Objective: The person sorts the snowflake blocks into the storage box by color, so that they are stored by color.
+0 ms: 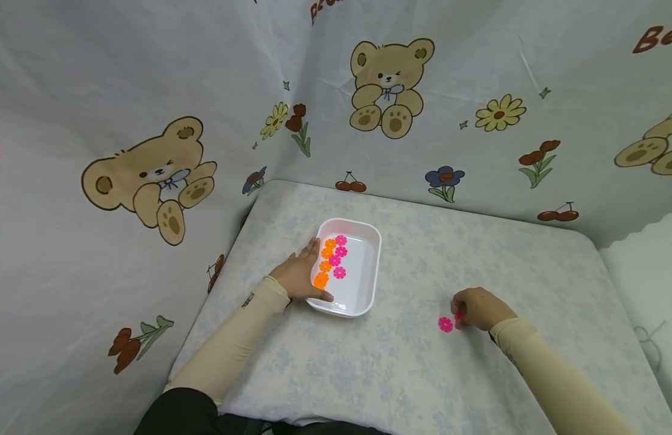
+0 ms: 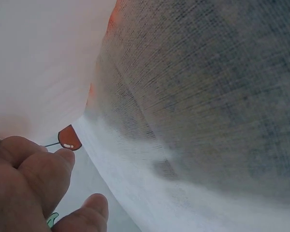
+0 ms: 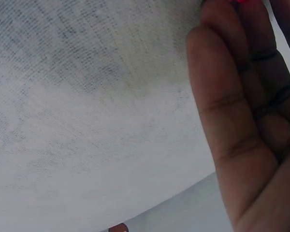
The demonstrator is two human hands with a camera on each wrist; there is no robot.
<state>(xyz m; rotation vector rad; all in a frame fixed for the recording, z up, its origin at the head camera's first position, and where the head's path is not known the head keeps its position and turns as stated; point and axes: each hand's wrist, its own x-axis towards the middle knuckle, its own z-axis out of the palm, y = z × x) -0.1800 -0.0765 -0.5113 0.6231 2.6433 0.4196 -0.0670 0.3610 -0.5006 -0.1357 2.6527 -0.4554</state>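
Observation:
A white rectangular tray [image 1: 360, 290] stands left of centre on the table. Inside it, along the left part, lie several pink flower-shaped pieces [image 1: 339, 272] and several orange flower-shaped pieces [image 1: 321, 280], flat and close together. My left hand [image 1: 300, 275] rests against the tray's left side, fingers stretched along the rim and thumb over the near-left corner. Farther right, my right hand [image 1: 482, 308] pinches a pink flower-shaped piece [image 1: 458, 316] low over the table. Just left of those fingertips another pink flower-shaped piece [image 1: 445, 325] lies flat on the cloth.
A pale, faintly patterned cloth covers the table [image 1: 412, 368]. White sheeting [image 1: 232, 54] printed with bears, flowers and cherries rises behind the table and along its left side. A thin cord [image 1: 649, 341] hangs beyond the right edge.

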